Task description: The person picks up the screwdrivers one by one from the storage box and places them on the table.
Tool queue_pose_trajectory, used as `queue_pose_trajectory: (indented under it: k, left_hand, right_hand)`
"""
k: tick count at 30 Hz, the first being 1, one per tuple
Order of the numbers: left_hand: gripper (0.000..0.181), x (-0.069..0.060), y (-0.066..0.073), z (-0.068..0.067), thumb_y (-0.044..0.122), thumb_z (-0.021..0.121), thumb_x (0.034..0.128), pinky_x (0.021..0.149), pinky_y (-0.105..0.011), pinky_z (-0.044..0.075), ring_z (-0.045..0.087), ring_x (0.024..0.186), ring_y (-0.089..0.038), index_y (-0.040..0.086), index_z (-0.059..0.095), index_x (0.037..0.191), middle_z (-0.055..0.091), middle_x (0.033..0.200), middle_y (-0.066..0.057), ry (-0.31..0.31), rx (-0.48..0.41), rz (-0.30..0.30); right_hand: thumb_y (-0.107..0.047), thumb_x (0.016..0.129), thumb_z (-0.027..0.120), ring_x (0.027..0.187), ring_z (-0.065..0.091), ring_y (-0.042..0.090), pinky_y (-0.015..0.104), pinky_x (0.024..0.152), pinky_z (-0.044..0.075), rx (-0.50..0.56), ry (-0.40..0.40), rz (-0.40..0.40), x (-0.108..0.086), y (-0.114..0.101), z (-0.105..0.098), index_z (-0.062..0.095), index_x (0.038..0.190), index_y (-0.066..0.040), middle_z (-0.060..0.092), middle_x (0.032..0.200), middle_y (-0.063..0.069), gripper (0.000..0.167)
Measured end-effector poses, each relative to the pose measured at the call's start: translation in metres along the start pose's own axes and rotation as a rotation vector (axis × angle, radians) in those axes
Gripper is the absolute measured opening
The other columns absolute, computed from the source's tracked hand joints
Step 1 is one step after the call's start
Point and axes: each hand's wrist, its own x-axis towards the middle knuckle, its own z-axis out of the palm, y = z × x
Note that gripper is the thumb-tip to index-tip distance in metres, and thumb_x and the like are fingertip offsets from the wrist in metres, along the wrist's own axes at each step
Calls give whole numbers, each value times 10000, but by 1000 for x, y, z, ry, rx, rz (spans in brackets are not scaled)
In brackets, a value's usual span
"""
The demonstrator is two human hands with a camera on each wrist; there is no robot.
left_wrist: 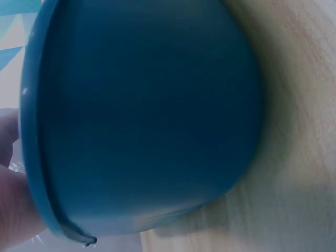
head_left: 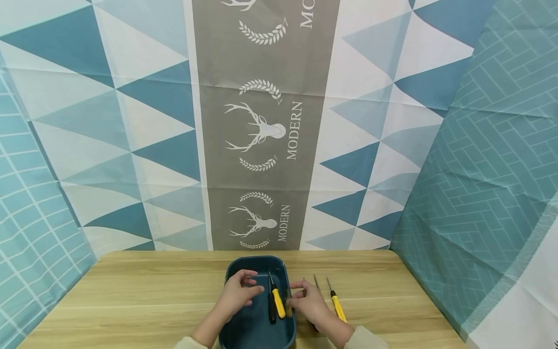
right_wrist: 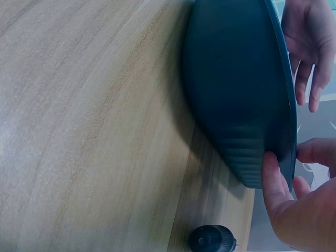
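A dark blue plastic bin (head_left: 257, 334) stands on the table. Inside it lie a yellow-handled screwdriver (head_left: 278, 301) and a black-handled screwdriver (head_left: 272, 310), side by side. A brownish strip near the bin's right wall is too small to make out. My right hand (head_left: 308, 303) pinches the bin's right rim, with digits on both sides of the wall in the right wrist view. Above the bin's left part, my left hand (head_left: 237, 293) hangs with loosely bent fingers and holds nothing; the right wrist view also shows this left hand (right_wrist: 310, 42).
To the right of the bin lies a yellow and black screwdriver (head_left: 337, 305). Another metal shaft (head_left: 317, 282) shows beside it, its handle hidden by my right hand. A black handle end (right_wrist: 210, 239) appears in the right wrist view. Patterned cloth hangs behind the wooden table (head_left: 152, 300).
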Motion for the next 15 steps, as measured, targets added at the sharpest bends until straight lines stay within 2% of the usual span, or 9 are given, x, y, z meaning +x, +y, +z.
queue_pose_trajectory:
  k: [9,15]
  left_hand:
    - [495,1,4,6,180,716,789,644,-359,548,580,858,-191,-22,523,1198,574,1066,-194,7,28,-29]
    - [498,4,4,11,188,715,791,652,-379,556,582,846,-198,-24,521,1198,568,1057,-179,-20,26,-48]
  right_hand:
    - [-41,819,659,690,543,136,315,629,519,1,1,3,2,3,0,514,1211,68,579,842,73,432]
    - [-32,816,655,690,548,136,308,626,523,-1,5,6,3,3,0,519,1204,62,587,853,88,422]
